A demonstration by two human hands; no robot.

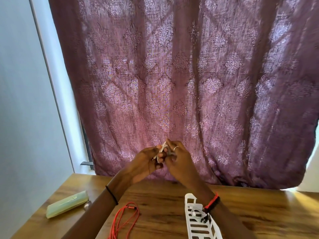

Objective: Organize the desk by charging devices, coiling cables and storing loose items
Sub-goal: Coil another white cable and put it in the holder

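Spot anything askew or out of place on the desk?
Only the thin red cable: it sprawls in loose uncoiled loops on the wooden desk, running off the picture's bottom edge. Nothing looks spilled or damaged.

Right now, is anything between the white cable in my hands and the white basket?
No object on the desk does. Only your own right forearm crosses above the white basket, below the held white cable.

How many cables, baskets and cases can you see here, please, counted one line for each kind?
Cables: 3: held white cable gripped by left hand and right hand; coiled white cable in white basket; red cable on the desk.
Baskets: 1.
Cases: 1: pale green case.
Total: 5.
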